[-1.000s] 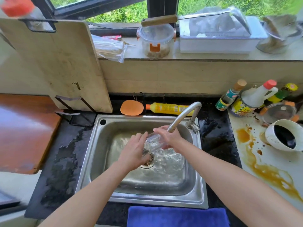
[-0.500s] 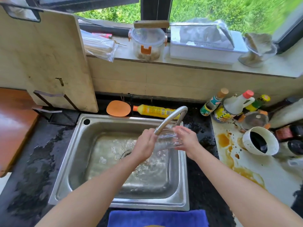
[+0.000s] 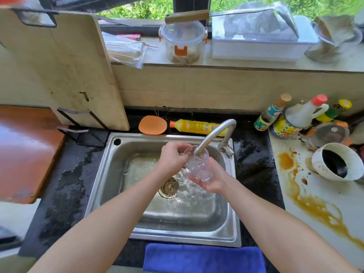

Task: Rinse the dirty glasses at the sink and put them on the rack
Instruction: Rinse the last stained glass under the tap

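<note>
Glass [image 3: 201, 166], clear, cylindrical, rests in right hand [image 3: 213, 184] under curved steel tap [image 3: 216, 131].

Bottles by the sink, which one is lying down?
The yellow bottle with the orange cap, on its side behind the tap. The white red-capped bottle and its neighbours on the right stand upright.

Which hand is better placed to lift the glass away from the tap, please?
Right, probably: the right hand cradles the glass from beneath its base, while the left hand only pinches the rim.
</note>
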{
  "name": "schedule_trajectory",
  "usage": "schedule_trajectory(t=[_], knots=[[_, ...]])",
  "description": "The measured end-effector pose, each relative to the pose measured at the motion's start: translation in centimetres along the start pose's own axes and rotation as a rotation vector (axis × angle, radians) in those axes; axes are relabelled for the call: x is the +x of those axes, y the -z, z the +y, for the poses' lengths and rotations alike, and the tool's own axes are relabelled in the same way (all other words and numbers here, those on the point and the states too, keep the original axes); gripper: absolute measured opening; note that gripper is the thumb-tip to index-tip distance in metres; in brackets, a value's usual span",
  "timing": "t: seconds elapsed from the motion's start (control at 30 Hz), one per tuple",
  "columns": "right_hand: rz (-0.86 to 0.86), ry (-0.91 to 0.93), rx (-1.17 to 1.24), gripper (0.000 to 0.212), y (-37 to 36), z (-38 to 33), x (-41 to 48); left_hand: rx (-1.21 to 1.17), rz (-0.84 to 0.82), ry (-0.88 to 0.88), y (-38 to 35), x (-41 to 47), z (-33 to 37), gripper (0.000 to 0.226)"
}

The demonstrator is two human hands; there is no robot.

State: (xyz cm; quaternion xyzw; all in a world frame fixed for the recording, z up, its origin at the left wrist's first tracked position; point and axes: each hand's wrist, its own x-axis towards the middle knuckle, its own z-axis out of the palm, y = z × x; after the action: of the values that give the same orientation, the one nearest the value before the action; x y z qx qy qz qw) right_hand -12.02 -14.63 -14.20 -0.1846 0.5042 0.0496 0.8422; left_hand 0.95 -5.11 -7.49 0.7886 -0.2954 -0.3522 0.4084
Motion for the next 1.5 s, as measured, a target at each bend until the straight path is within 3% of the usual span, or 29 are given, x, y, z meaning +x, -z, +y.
schedule_trajectory(t=[0.23, 0.3, 0.4, 0.57, 0.7, 0.77, 0.93, 1.0, 1.07, 1.13, 1.3, 1.43, 1.5], knots=[[-0.003, -0.019, -0.124, 0.067, -1.2, -1.2, 1.0, 0.054, 0.019, -0.041, 1.6, -0.6, 0.2, 0.017], [0.008, 0.01, -0.119, 0.058, -1.3, -1.3, 1.2, -0.055, 0.039, 0.029, 2.2, -0.8, -0.3, 0.015], [0.04, 0.171, -0.196, 0.029, -1.6, -2.1, 0.8, -0.244, 0.053, 0.196, 2.7, -0.9, -1.6, 0.027], [0.034, 0.437, -0.451, 0.016, -2.1, -4.0, -1.0, -0.223, -0.314, 0.456, 2.6, -0.6, -3.3, 0.043], [0.022, 0.571, -0.725, 0.03, -2.1, -4.2, -2.8, -0.281, -0.523, 0.492, 2.0, -0.6, -3.4, 0.047], [0.05, 0.632, -0.844, 0.037, -2.3, -3.8, -3.4, -0.261, -0.48, 0.462, 0.8, -0.8, -3.4, 0.046], [0.207, 0.805, -1.331, 0.06, -2.0, -2.0, -2.9, 0.096, -0.103, 0.221, -1.7, -0.8, -5.3, 0.054], [0.155, 0.759, -1.234, 0.046, -1.9, -1.5, -2.7, 0.139, -0.045, 0.174, -1.9, -1.0, -6.5, 0.054], [0.195, 0.696, -0.978, 0.021, -1.9, -1.4, -2.7, 0.122, -0.025, 0.15, -1.8, -1.5, -7.3, 0.05], [0.274, 0.66, -0.805, 0.018, -1.9, -1.1, -2.7, 0.109, 0.01, 0.134, -1.9, -1.8, -7.8, 0.05], [0.211, 0.686, -0.832, 0.015, -2.5, 0.0, -2.6, 0.141, 0.07, 0.125, -1.6, -2.0, -8.0, 0.05], [0.388, 0.696, -0.787, 0.024, -3.2, -0.5, -2.2, 0.181, 0.048, 0.09, -1.5, -2.1, -7.5, 0.049], [0.315, 0.704, -0.888, 0.018, -3.5, 0.2, -2.6, 0.21, 0.037, 0.072, -1.5, -2.1, -7.4, 0.051]])
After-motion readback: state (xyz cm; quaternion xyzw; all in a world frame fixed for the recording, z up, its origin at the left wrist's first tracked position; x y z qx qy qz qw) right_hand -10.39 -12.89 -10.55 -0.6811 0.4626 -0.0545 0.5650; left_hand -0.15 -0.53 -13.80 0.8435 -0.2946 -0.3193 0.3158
